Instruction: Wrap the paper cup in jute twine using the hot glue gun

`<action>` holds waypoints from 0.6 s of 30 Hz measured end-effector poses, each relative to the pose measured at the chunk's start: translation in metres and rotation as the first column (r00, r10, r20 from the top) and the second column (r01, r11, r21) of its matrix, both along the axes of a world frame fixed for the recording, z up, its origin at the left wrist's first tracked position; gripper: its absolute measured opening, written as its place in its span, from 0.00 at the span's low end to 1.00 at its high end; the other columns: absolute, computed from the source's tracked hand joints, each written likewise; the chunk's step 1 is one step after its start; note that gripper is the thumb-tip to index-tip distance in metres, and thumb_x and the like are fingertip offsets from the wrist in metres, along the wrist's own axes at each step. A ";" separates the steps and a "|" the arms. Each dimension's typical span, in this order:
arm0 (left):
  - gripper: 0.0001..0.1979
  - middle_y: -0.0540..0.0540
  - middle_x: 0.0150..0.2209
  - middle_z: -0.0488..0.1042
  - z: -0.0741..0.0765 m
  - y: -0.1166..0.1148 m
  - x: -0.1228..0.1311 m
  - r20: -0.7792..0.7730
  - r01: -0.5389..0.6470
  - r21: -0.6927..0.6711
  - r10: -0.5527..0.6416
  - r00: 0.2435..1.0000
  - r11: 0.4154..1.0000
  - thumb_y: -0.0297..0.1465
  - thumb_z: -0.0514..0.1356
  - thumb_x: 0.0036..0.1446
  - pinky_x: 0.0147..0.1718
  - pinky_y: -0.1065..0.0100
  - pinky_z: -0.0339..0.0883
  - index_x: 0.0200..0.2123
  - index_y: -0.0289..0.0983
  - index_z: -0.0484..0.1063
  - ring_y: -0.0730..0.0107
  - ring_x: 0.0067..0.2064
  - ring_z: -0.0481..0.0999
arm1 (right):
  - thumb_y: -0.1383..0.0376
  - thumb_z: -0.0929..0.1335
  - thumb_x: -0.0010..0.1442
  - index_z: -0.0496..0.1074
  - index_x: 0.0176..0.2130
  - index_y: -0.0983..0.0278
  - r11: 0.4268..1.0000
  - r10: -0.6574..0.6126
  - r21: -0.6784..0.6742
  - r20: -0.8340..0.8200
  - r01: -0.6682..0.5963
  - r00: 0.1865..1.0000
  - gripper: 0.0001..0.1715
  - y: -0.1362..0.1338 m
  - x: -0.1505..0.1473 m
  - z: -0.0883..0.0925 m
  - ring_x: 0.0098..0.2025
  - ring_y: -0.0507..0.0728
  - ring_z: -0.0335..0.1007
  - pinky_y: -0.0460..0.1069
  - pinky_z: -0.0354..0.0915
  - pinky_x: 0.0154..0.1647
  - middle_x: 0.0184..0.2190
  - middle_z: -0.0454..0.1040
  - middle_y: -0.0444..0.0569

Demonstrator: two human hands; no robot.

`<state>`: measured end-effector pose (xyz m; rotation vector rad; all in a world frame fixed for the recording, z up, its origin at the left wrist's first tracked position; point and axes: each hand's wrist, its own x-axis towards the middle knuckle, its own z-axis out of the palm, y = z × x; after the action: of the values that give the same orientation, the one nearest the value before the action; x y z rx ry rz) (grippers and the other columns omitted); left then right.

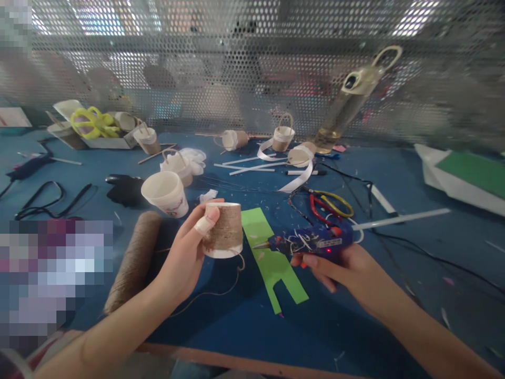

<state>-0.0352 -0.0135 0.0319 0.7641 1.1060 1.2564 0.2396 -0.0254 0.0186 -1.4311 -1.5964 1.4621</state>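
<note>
My left hand (pixel 187 252) grips a small paper cup (pixel 224 229) wrapped in brown twine, its white rim showing at the lower end. A loose strand of twine (pixel 221 293) trails from the cup toward a big twine spool (pixel 136 258) lying left of my wrist. In my right hand (pixel 347 268) is a blue hot glue gun (pixel 311 241), its nozzle pointing left at the cup but apart from it. A clear glue stick sticks out of its back, and a red light glows on its side. Beneath the nozzle lies a cut piece of green paper (pixel 262 237).
A white paper cup (pixel 165 195) stands behind my left hand. Several twine-wrapped cups with handles, including one upright (pixel 283 138), are toward the perforated metal screen (pixel 236 79). Glue sticks (pixel 252 166), pliers (pixel 331 205), a water bottle (pixel 347 100) and black cords surround the work.
</note>
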 end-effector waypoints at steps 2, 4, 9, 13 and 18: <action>0.23 0.46 0.43 0.79 0.000 0.000 0.001 0.011 0.008 -0.053 -0.008 1.000 0.999 0.47 0.67 0.55 0.31 0.69 0.69 0.50 0.41 0.78 0.64 0.39 0.78 | 0.42 0.71 0.60 0.79 0.36 0.61 1.000 -0.014 -0.003 -0.019 0.014 1.000 0.25 -0.002 0.001 -0.003 0.19 0.52 0.61 0.50 0.62 0.25 0.15 0.64 0.41; 0.23 0.46 0.44 0.80 0.000 0.000 0.003 0.031 0.018 -0.095 -0.015 0.999 0.995 0.47 0.68 0.54 0.32 0.69 0.70 0.49 0.41 0.78 0.63 0.40 0.78 | 0.44 0.72 0.59 0.78 0.35 0.61 0.999 -0.037 0.002 0.005 0.037 0.999 0.24 -0.003 0.000 -0.005 0.18 0.51 0.59 0.49 0.61 0.23 0.16 0.65 0.41; 0.22 0.44 0.44 0.80 -0.001 -0.001 0.006 0.081 0.046 -0.127 -0.036 0.996 0.991 0.46 0.69 0.53 0.37 0.67 0.71 0.47 0.39 0.79 0.59 0.44 0.78 | 0.50 0.74 0.56 0.76 0.30 0.60 0.994 -0.096 0.061 0.067 0.092 0.993 0.17 -0.006 -0.007 -0.006 0.18 0.52 0.60 0.49 0.61 0.21 0.14 0.62 0.39; 0.21 0.46 0.44 0.79 -0.001 -0.002 0.006 0.054 0.062 -0.130 -0.056 0.997 0.990 0.46 0.69 0.54 0.36 0.68 0.69 0.48 0.41 0.78 0.60 0.46 0.77 | 0.57 0.74 0.53 0.74 0.38 0.59 0.981 -0.160 0.127 0.083 0.149 0.984 0.14 -0.010 -0.014 -0.002 0.18 0.52 0.58 0.48 0.60 0.20 0.16 0.63 0.37; 0.20 0.46 0.44 0.78 -0.001 -0.002 0.005 0.048 0.077 -0.125 -0.072 0.996 0.989 0.45 0.68 0.55 0.38 0.68 0.67 0.47 0.42 0.78 0.61 0.46 0.75 | 0.61 0.70 0.57 0.70 0.34 0.58 0.989 -0.036 0.145 0.090 0.023 0.995 0.05 -0.009 -0.014 0.002 0.20 0.51 0.58 0.48 0.61 0.23 0.19 0.62 0.37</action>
<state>-0.0302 -0.0155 0.0310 0.6731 1.1012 1.1240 0.2254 -0.0344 0.0209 -1.4512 -1.6931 1.2535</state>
